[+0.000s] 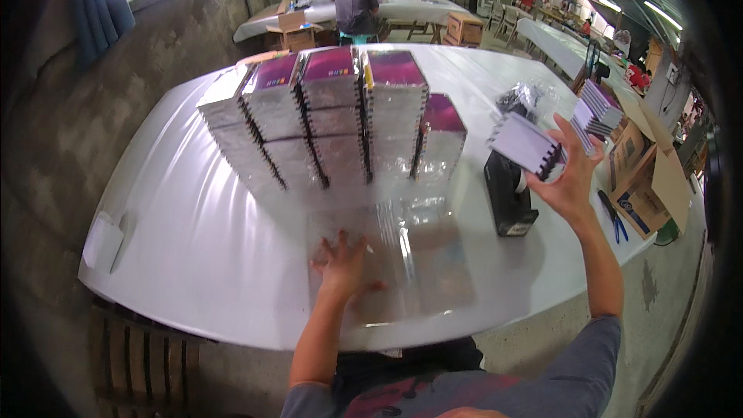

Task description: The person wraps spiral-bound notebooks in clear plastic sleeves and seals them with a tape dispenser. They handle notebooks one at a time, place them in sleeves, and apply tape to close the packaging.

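Observation:
My left hand [340,267] rests with its fingers spread on clear plastic bags [433,263], which lie flat at the near middle of the table. Out to the right, my right hand [569,182] grips a small ring-bound notebook [522,142] by its black binding, its pale side facing up. The notebook is held tilted over a black tape dispenser [511,205]. Just beyond my right fingers stands a bundle of similar ring-bound notebooks [596,112]. Tall stacks of plastic-wrapped notebooks [333,93] with purple covers rise in front of both hands.
An open cardboard box [650,186] stands at the right edge, beside blue-handled pliers [615,217]. Crumpled clear plastic [520,97] lies behind the dispenser. A white object [103,241] sits at the left edge. A person [356,1] sits at another table farther off.

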### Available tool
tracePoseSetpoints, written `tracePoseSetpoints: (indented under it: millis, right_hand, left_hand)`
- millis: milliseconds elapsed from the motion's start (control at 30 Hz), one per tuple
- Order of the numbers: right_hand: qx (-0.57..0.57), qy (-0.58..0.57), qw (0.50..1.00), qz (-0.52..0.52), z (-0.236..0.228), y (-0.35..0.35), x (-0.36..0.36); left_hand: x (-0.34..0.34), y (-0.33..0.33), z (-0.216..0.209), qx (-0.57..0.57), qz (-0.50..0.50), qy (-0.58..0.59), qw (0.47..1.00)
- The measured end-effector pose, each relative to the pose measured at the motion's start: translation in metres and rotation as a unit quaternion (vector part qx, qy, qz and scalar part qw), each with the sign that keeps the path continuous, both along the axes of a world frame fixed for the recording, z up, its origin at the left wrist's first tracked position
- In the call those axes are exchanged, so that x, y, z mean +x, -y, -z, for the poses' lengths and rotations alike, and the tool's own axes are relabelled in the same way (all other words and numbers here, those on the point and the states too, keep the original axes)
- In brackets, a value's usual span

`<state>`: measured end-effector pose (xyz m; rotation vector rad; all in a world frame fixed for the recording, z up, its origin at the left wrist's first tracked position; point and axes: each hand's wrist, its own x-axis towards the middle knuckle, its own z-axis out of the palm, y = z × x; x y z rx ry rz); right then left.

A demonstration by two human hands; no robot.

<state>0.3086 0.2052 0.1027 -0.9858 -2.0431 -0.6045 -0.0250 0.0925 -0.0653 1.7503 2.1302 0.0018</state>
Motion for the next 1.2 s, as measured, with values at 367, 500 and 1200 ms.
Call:
tracePoseSetpoints:
  millis: [367, 500, 1200]
  right_hand:
    - [-0.473, -0.143, 0.803, -0.333, 0.074, 0.07, -0.108]
    - [-0.58, -0.264, 0.646, -0.419, 0.132, 0.068, -0.118]
    - [-0.414, -0.222, 0.821, -0.324, 0.211, 0.105, -0.132]
  left_hand:
    - [-0.013, 0.043, -0.041, 0.308, 0.155, 0.452, 0.823]
    - [0.018, 0.044, -0.013, 0.315, 0.06, 0.561, 0.763]
    - [0.053, 0.053, 0.031, 0.443, -0.079, 0.5, 0.74]
